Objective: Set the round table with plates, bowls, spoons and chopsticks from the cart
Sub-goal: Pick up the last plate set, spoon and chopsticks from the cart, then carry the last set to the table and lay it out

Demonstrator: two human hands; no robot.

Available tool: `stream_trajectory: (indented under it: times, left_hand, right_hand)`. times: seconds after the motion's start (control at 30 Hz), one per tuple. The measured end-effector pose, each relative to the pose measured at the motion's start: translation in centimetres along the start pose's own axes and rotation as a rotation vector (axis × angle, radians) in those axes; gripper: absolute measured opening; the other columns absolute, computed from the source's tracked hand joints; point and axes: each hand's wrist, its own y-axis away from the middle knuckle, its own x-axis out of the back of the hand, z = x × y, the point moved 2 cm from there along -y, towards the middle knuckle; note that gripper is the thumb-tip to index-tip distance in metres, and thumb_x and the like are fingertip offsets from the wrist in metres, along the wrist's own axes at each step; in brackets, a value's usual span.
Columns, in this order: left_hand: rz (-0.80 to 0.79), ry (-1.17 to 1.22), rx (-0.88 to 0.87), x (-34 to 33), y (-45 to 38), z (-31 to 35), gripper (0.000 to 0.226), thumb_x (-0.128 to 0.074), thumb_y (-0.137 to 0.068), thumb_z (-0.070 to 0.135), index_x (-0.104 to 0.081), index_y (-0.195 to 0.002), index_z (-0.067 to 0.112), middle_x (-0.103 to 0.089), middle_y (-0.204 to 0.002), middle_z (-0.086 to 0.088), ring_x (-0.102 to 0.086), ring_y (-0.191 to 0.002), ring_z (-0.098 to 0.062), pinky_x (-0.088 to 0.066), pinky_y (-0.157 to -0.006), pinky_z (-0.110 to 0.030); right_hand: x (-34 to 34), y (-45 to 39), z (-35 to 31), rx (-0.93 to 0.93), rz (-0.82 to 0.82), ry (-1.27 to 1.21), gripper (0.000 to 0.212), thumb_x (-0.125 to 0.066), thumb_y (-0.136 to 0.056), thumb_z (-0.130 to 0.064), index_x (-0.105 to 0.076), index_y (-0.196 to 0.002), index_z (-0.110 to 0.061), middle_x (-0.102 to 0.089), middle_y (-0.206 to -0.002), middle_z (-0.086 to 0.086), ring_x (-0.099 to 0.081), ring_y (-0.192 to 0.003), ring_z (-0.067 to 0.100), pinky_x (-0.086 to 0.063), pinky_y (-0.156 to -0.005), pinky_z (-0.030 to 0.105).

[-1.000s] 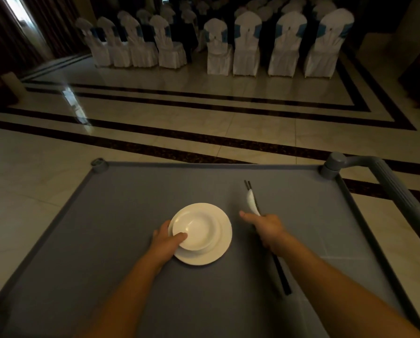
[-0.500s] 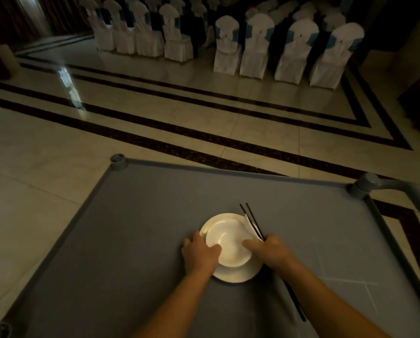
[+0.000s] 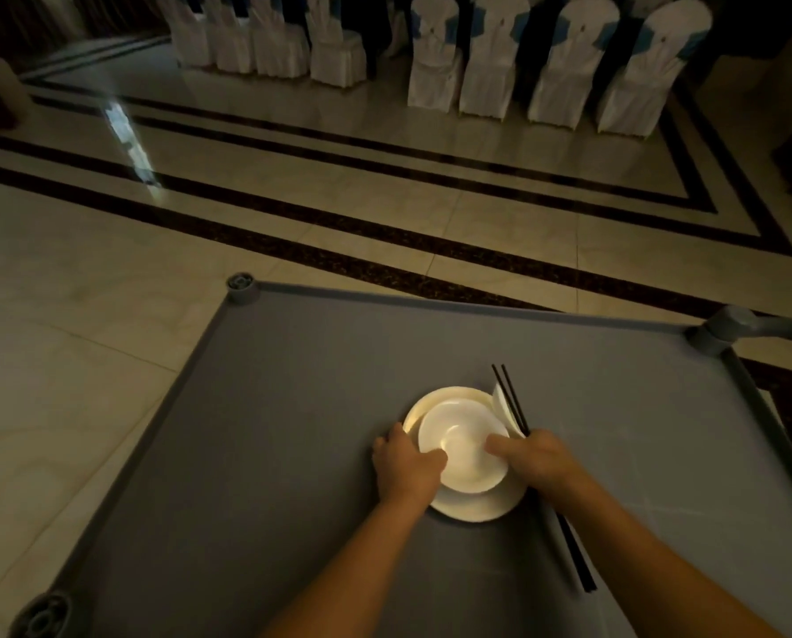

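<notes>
A white bowl (image 3: pixel 462 448) sits in a white plate (image 3: pixel 474 506) on the grey cart top (image 3: pixel 293 430). My left hand (image 3: pixel 405 465) grips the left rim of the plate and bowl, thumb on the bowl's edge. My right hand (image 3: pixel 534 460) holds a pair of black chopsticks (image 3: pixel 509 396) and a white spoon (image 3: pixel 501 402) together, and its thumb presses on the bowl's right rim. The chopsticks' far ends stick out past the plate; their near ends run back under my right forearm.
The cart's raised grey rim (image 3: pixel 431 299) and its handle (image 3: pixel 753 324) at the right corner bound the surface. Beyond lies a polished tile floor (image 3: pixel 339 186) with dark stripes. Rows of white-covered chairs (image 3: pixel 491 57) stand at the back.
My right hand carried the spoon and chopsticks left to the plate and now touches the bowl's rim. The left hand stayed on the plate. The view has shifted left and nearer.
</notes>
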Motion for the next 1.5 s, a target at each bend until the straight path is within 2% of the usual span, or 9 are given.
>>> stream_trajectory:
  times: [0.13, 0.23, 0.37, 0.53, 0.73, 0.9, 1.1, 1.23, 1.5]
  left_hand:
    - [0.008, 0.492, 0.171, -0.3, 1.4, -0.1, 0.055, -0.069, -0.079, 0.004, -0.054, -0.132, 0.005, -0.061, -0.125, -0.017, -0.060, -0.111, -0.034, -0.053, -0.081, -0.039]
    - [0.034, 0.565, 0.174, -0.5, 3.5, -0.3, 0.048, -0.068, -0.080, 0.004, -0.055, -0.125, 0.011, -0.062, -0.118, -0.012, -0.060, -0.104, -0.029, -0.052, -0.078, -0.038]
    - [0.095, 0.633, 0.204, -0.1, 6.2, -0.9, 0.044, -0.068, -0.080, 0.007, -0.055, -0.120, 0.017, -0.061, -0.111, -0.005, -0.059, -0.097, -0.022, -0.048, -0.067, -0.032]
    - [0.188, 0.713, 0.215, 2.1, 9.3, -2.7, 0.053, -0.070, -0.078, 0.006, -0.053, -0.128, 0.015, -0.059, -0.118, -0.008, -0.057, -0.107, -0.027, -0.049, -0.076, -0.037]
    - [0.410, 0.882, 0.210, 7.4, 14.6, -7.4, 0.056, -0.071, -0.075, 0.005, -0.053, -0.127, 0.012, -0.058, -0.125, -0.014, -0.056, -0.113, -0.035, -0.051, -0.094, -0.050]
    - [0.581, 1.042, 0.174, 11.5, 21.4, -13.1, 0.064, -0.071, -0.063, 0.006, -0.054, -0.125, 0.007, -0.061, -0.121, -0.018, -0.060, -0.108, -0.039, -0.053, -0.091, -0.055]
    - [0.798, 1.147, 0.139, 15.1, 32.4, -22.5, 0.075, -0.065, -0.048, 0.012, -0.057, -0.121, 0.001, -0.063, -0.117, -0.023, -0.063, -0.103, -0.041, -0.056, -0.077, -0.049]
    - [0.964, 1.221, 0.187, 16.5, 40.8, -30.0, 0.068, -0.063, -0.045, 0.011, -0.057, -0.113, 0.004, -0.065, -0.110, -0.019, -0.064, -0.099, -0.038, -0.054, -0.069, -0.040]
    - [1.292, 1.287, 0.358, 17.9, 57.7, -43.6, 0.064, -0.063, -0.047, 0.013, -0.058, -0.111, 0.008, -0.064, -0.110, -0.015, -0.063, -0.099, -0.033, -0.057, -0.084, -0.047]
  right_hand:
    - [0.4, -0.1, 0.5, 0.048, -0.093, -0.062, 0.042, -0.079, -0.073, -0.042, -0.067, -0.102, -0.014, -0.069, -0.101, 0.007, -0.066, -0.088, 0.022, -0.056, -0.073, 0.038]
    - [1.0, 0.4, 0.9, 0.045, -0.269, -0.077, 0.039, -0.080, -0.071, -0.043, -0.063, -0.099, -0.022, -0.069, -0.099, 0.003, -0.067, -0.087, 0.020, -0.053, -0.061, 0.032]
    - [1.2, 1.2, 0.7, 0.100, -0.415, -0.048, 0.043, -0.082, -0.068, -0.043, -0.064, -0.101, -0.022, -0.069, -0.100, 0.002, -0.067, -0.091, 0.022, -0.054, -0.065, 0.034]
    - [-1.0, 2.8, -1.3, 0.151, -0.511, 0.003, 0.036, -0.083, -0.067, -0.040, -0.056, -0.085, -0.027, -0.062, -0.095, 0.000, -0.061, -0.087, 0.020, -0.049, -0.064, 0.036]
    - [-6.8, 8.1, -4.8, 0.284, -0.694, 0.094, 0.036, -0.083, -0.069, -0.034, -0.053, -0.086, -0.023, -0.055, -0.086, -0.005, -0.053, -0.076, 0.013, -0.042, -0.056, 0.031]
    - [-12.7, 15.4, -5.2, 0.369, -0.816, 0.229, 0.048, -0.082, -0.069, -0.031, -0.067, -0.104, -0.002, -0.065, -0.087, 0.004, -0.063, -0.080, 0.022, -0.050, -0.066, 0.036]
    - [-20.5, 27.7, -1.7, 0.460, -0.988, 0.340, 0.058, -0.082, -0.068, -0.036, -0.065, -0.113, -0.004, -0.067, -0.106, 0.010, -0.064, -0.092, 0.026, -0.052, -0.074, 0.037]
    - [-25.5, 37.1, 2.2, 0.505, -1.126, 0.444, 0.039, -0.081, -0.067, -0.034, -0.072, -0.099, -0.014, -0.072, -0.097, 0.006, -0.067, -0.090, 0.026, -0.056, -0.082, 0.042]
    - [-34.4, 56.2, 11.0, 0.646, -1.376, 0.648, 0.025, -0.078, -0.071, -0.025, -0.076, -0.092, -0.011, -0.076, -0.087, 0.006, -0.069, -0.085, 0.026, -0.055, -0.077, 0.038]
